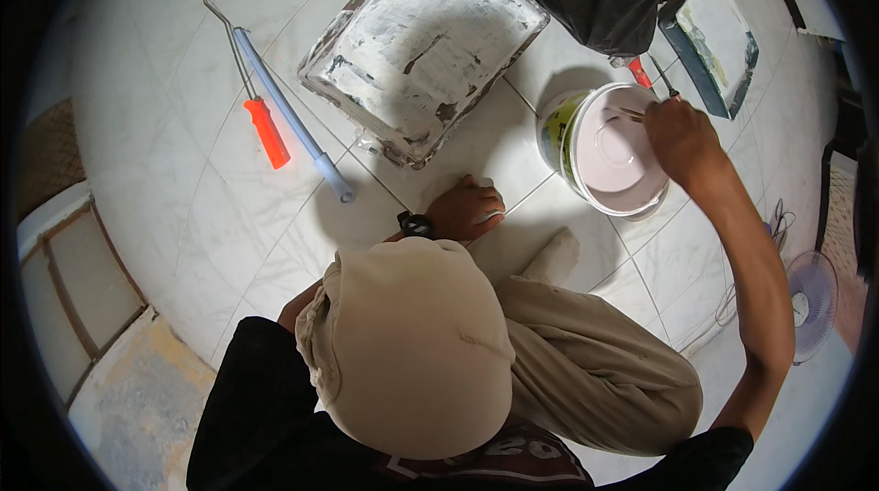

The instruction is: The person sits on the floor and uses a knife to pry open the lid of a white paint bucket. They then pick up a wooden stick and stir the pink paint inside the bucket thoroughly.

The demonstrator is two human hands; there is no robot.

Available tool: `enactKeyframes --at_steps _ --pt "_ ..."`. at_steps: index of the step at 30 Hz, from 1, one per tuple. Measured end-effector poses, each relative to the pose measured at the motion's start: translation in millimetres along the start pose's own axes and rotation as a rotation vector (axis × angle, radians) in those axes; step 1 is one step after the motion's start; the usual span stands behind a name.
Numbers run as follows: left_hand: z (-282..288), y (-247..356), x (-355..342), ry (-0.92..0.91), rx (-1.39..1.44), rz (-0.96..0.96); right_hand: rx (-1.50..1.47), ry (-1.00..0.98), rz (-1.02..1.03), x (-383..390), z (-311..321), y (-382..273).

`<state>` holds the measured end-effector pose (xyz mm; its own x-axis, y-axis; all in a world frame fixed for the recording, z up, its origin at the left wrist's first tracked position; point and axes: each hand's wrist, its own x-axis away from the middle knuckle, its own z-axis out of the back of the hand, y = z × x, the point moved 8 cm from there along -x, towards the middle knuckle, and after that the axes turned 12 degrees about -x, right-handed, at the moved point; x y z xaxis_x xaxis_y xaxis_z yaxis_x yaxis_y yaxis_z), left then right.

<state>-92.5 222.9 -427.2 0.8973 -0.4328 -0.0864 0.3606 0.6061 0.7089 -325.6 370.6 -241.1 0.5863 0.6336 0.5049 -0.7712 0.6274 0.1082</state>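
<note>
And here's the white bucket (561,132) of pale paint (607,161), with the right hand (676,141) right at its right-hand rim! The fingers are closed around a thin stick (629,113), its visible part reaching leftward over the paint, so the bucket sits directly under and to the left of that hand. Over to the left of the bucket, well apart from it, the left hand (465,208) is down low by the floor, fingers curled; a whitish bit shows at the fingertips, but whether it's gripped, one cannot tell. Beyond the bucket and to its left lies a big paint-smeared tray (403,56); much farther left, a roller frame with an orange handle (266,132) beside a blue-grey pole (286,106). Just beyond the bucket, a black plastic bag (595,1); beyond and right, a dark-sided tray (691,70).
</note>
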Motion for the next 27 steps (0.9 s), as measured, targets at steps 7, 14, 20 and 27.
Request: enactKeyframes --at_steps 7,14,20,27 --pt "1 2 0 -0.007 0.042 0.043 -0.037 -0.298 -0.002 29 -35 -28" --pt "4 -1 8 -0.022 -0.009 0.066 0.247 -0.076 -0.136 19 -35 -6" --pt "-1 2 2 -0.026 -0.009 0.042 -0.064 -0.062 0.143 24 6 -27" --pt "-2 -1 -1 -0.021 -0.014 0.081 0.093 -0.369 -0.247 41 -48 -27"
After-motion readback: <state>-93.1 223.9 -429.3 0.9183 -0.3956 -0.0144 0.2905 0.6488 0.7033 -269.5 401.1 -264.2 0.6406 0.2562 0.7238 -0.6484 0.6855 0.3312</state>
